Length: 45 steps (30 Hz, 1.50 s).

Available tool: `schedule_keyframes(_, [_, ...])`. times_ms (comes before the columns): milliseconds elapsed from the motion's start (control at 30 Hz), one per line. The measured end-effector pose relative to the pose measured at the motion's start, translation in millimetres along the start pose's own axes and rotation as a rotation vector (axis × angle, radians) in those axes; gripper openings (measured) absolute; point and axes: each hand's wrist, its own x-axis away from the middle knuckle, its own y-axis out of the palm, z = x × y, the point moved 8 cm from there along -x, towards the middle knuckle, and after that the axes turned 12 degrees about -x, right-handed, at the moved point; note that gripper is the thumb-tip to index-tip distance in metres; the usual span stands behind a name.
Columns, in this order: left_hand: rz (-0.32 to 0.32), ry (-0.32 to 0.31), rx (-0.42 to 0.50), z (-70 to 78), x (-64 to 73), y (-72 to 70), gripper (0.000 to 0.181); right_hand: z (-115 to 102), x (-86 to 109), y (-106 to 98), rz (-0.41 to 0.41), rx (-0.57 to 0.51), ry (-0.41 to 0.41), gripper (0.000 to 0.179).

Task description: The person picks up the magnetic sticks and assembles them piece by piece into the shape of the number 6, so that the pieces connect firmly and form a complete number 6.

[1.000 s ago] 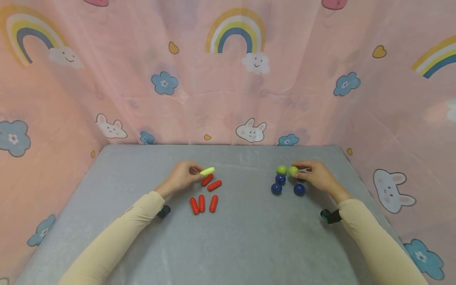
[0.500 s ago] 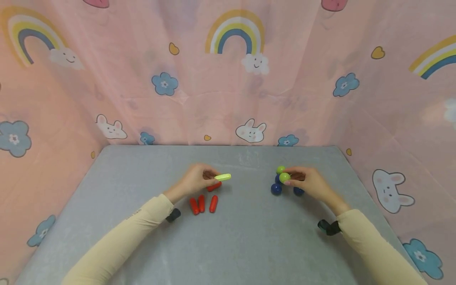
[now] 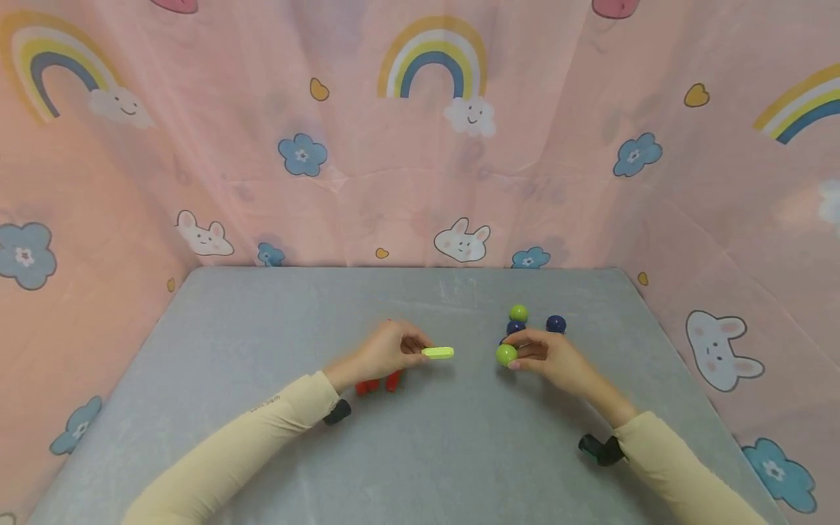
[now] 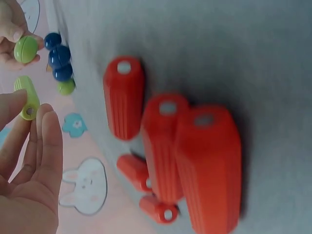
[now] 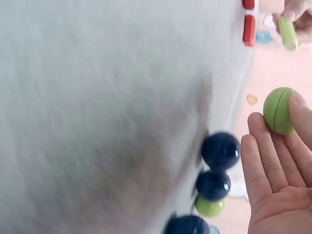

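My left hand (image 3: 387,351) pinches a yellow-green ribbed stick (image 3: 438,353) between thumb and fingertips, held above the table. In the left wrist view the stick (image 4: 28,97) has a hole in its end. My right hand (image 3: 556,363) pinches a lime-green ball (image 3: 506,355) with a seam round it, thumb on one side. The stick and the ball face each other across a small gap. Red ribbed sticks (image 4: 123,97) lie under my left hand, partly hidden in the head view. Behind the right hand lie dark blue balls (image 3: 555,324) and another green ball (image 3: 518,313).
A grey cloth-covered table (image 3: 426,452) spreads beneath both hands. Pink printed curtain (image 3: 367,197) rises along its back and sides. A dark wrist camera (image 3: 600,450) hangs below the right sleeve, and another (image 3: 337,412) below the left.
My left hand has carried the yellow-green stick right and nearer to me. The right hand has brought the green ball left and nearer, uncovering a blue ball behind it.
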Motion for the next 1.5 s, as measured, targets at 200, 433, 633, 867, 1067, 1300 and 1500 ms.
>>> schedule_keyframes(200, [-0.062, -0.004, 0.030, 8.0, -0.4, 17.2, 0.019, 5.4, 5.7, 17.7, -0.025, -0.075, 0.001, 0.040])
schedule_keyframes(433, [-0.110, 0.016, 0.056, 15.9, -1.3, 33.7, 0.020, 10.4, 10.7, 29.8, -0.048, -0.120, -0.015, 0.043])
schedule_keyframes(633, [-0.134, 0.040, 0.046, 21.2, -1.8, 41.3, 0.020, 16.2, 11.8, 38.6, -0.095, -0.171, -0.009, 0.039])
schedule_keyframes(867, [-0.145, 0.050, 0.016, 22.7, -2.9, 49.3, 0.019, 19.4, 12.1, 46.0, -0.148, -0.234, -0.001, 0.038])
schedule_keyframes(1067, [-0.130, 0.083, 0.002, 24.5, -4.1, 54.8, 0.019, 19.5, 12.4, 49.5, -0.169, -0.207, -0.035, 0.035])
schedule_keyframes(1300, [-0.132, 0.096, -0.022, 26.5, -4.1, 60.9, 0.017, 21.2, 13.1, 53.2, -0.188, -0.218, -0.027, 0.034])
schedule_keyframes(1500, [-0.148, 0.091, -0.011, 28.5, -3.2, 62.7, 0.017, 22.1, 13.7, 53.1, -0.174, -0.185, 0.014, 0.037])
